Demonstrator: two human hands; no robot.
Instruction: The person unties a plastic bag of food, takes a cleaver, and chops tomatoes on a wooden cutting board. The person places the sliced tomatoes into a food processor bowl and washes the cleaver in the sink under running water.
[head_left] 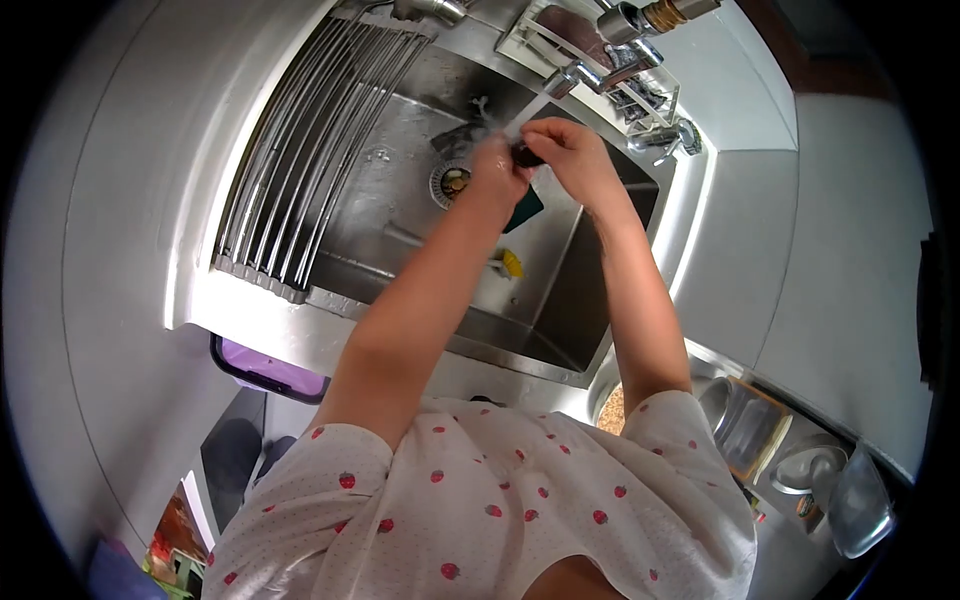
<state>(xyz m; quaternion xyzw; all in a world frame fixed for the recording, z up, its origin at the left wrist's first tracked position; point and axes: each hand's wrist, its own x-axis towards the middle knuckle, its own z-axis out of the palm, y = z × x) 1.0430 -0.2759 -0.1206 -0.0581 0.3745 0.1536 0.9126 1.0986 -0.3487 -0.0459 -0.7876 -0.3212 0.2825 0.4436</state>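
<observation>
Water runs from the faucet (566, 80) onto my left hand (497, 168), which is over the metal sink (350, 190). Close beside it, my right hand (568, 155) pinches a small dark object (526, 155) between the two hands; what it is I cannot make out. The left fingers are curled at the same object and partly hidden by the hand and the water. Under my hands lies a dark green piece (525, 208), partly covered. The drain strainer (453, 183) holds small scraps.
A roll-up metal rack (320, 140) covers the sink's left side. A yellow brush head (511, 264) lies in the sink. Behind the faucet stands a white caddy (520, 45). Metal bowls and a glass lid (860, 505) are at the lower right, a purple bin (270, 368) at lower left.
</observation>
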